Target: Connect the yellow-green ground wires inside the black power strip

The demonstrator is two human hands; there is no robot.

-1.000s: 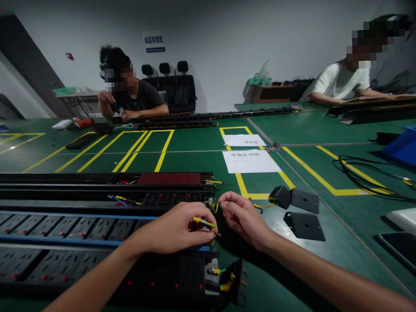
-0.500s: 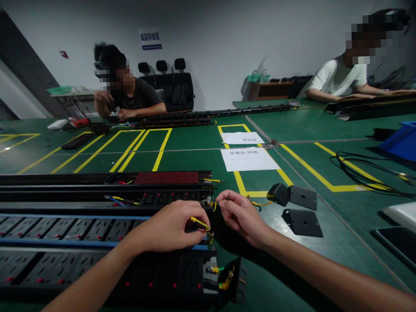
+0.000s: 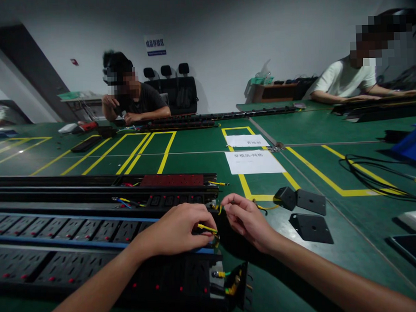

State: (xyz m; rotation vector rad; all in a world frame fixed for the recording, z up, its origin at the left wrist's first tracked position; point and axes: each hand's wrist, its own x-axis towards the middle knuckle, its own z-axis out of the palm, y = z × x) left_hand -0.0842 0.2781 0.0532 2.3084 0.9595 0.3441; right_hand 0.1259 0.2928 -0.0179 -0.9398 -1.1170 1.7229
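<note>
My left hand rests over the right end of the blue-edged power strip, fingers curled round a yellow wire that shows between thumb and fingers. To its right, my right hand is closed in a pinch beside a bent yellow-green wire. Whatever lies between those fingertips is too small to make out. Nearest me is a wider black socket strip with red dots. At its right end, yellow-sleeved wires run toward a tilted black end plate.
Black bent brackets lie right of my hands. Beyond are white paper sheets, yellow tape outlines and a strip with a dark red socket block. Black cables and a blue bin sit at right. Two people work across the table.
The whole view has shifted slightly, so everything appears a little further right and lower. Both hands keep nearly the same pose over the strip end.
</note>
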